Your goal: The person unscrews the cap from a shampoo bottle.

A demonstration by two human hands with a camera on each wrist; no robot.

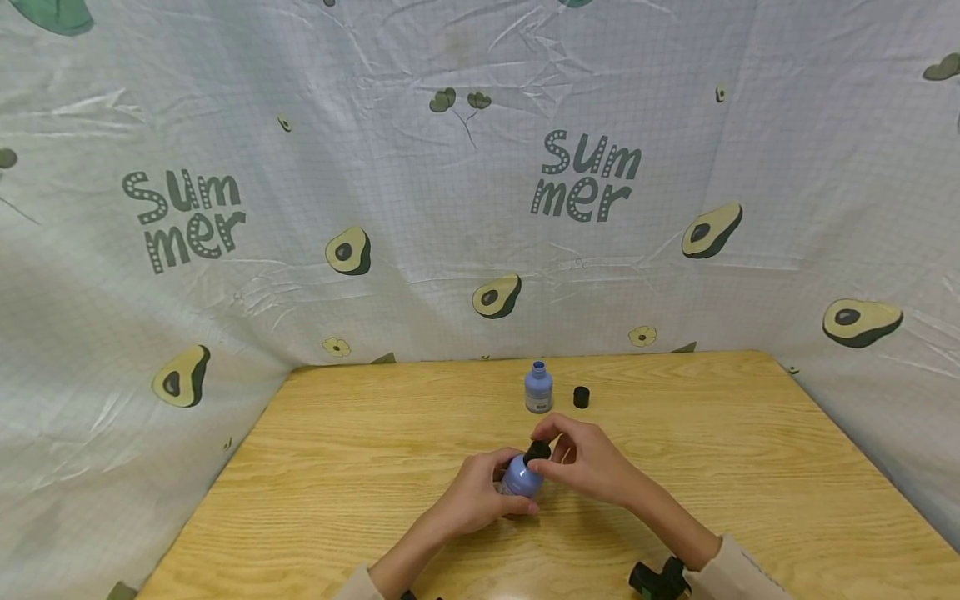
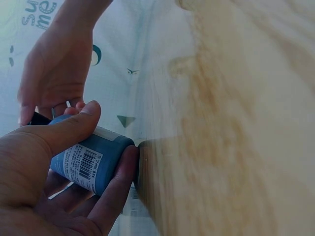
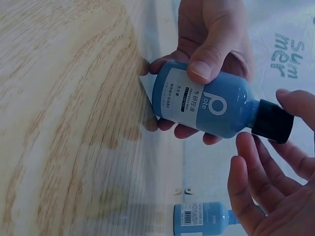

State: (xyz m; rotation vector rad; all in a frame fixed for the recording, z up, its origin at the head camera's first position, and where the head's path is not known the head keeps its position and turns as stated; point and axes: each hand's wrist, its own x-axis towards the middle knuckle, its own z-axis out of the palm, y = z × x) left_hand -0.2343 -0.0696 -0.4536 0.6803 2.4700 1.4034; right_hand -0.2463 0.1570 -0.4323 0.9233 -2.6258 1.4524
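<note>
A small blue bottle [image 1: 521, 477] with a white printed label [image 3: 184, 96] is tilted low over the table, its neck pointing away and to the right. My left hand [image 1: 480, 493] grips the bottle body, thumb on one side and fingers round the other. The black cap [image 3: 272, 121] sits on the bottle's neck. At that cap, my right hand [image 1: 588, 460] pinches with thumb and fingertips on opposite sides. A barcode [image 2: 87, 164] faces the left wrist camera near the bottle's base.
Behind the hands stands a second blue bottle [image 1: 538, 388], upright with an uncapped neck. A loose black cap [image 1: 581, 397] lies to its right on the wooden table [image 1: 360, 433]. A white curtain [image 1: 420, 192] printed with avocados surrounds the table's back and sides.
</note>
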